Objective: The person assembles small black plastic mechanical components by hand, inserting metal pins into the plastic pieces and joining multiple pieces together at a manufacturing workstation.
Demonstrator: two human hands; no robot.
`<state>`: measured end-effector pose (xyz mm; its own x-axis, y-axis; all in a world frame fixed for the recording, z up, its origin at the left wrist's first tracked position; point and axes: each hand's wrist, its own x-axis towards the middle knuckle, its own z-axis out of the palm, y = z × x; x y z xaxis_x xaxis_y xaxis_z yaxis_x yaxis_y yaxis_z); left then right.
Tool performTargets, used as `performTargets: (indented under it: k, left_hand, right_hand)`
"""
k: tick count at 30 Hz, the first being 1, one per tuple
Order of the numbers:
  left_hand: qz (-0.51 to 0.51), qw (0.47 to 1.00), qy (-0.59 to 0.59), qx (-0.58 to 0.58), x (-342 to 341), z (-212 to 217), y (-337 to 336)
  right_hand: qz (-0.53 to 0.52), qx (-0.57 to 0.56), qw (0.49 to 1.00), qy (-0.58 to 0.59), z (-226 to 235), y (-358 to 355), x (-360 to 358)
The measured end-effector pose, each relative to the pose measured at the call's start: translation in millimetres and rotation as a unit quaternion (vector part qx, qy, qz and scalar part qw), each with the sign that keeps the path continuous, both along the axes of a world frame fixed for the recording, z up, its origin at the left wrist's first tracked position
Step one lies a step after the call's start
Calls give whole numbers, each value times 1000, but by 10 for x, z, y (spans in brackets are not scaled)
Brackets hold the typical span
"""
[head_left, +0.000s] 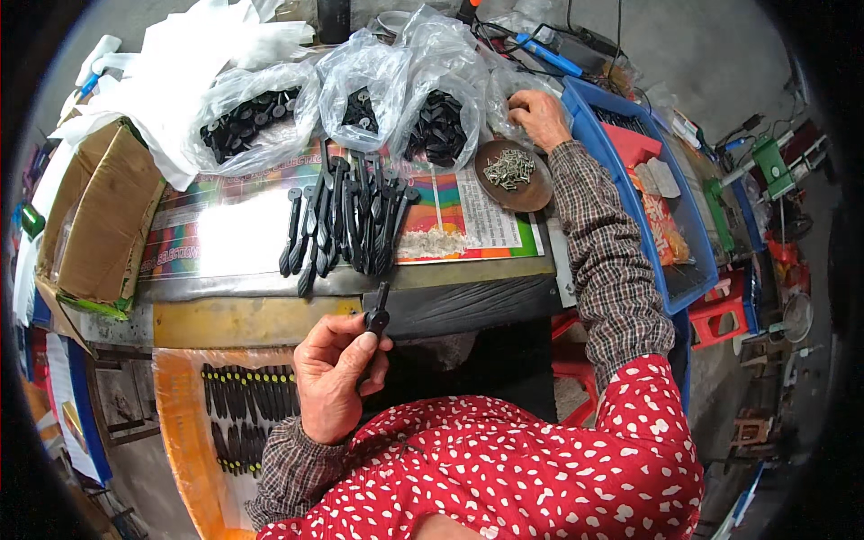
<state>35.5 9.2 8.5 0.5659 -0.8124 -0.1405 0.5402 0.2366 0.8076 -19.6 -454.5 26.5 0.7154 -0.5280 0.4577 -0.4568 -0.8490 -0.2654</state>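
Observation:
My left hand [340,371] is closed around a small black plastic part [377,317] with a round boss, held upright just in front of the bench edge. My right hand [541,118] reaches to the far right, fingers curled down at a clear plastic bag [506,94]; whatever is under the fingertips is hidden. Just below that hand sits a round brown dish [489,183] of small metal screws [510,168]. Several long black plastic pieces [346,216] with round ends and ribbed tips lie in a pile on the printed sheet [216,220].
Three clear bags [256,117] of small black parts line the back. A blue crate [688,256] stands to the right, a cardboard box [101,216] to the left. Below the bench edge, an orange-lined box [184,450] contains rows of black pieces [247,391]. A red stool [720,310] is beyond the crate.

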Motion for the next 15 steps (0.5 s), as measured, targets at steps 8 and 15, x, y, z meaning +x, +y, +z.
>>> performTargets:
  k: [8, 15]
  left_hand:
    - [0, 1000, 2, -2, -21, 8, 29]
    - [9, 1000, -16, -6, -60, -21, 68]
  right_hand:
    - [66, 94, 979, -170, 286, 666, -208]
    - [167, 391, 886, -184, 386, 1973, -510]
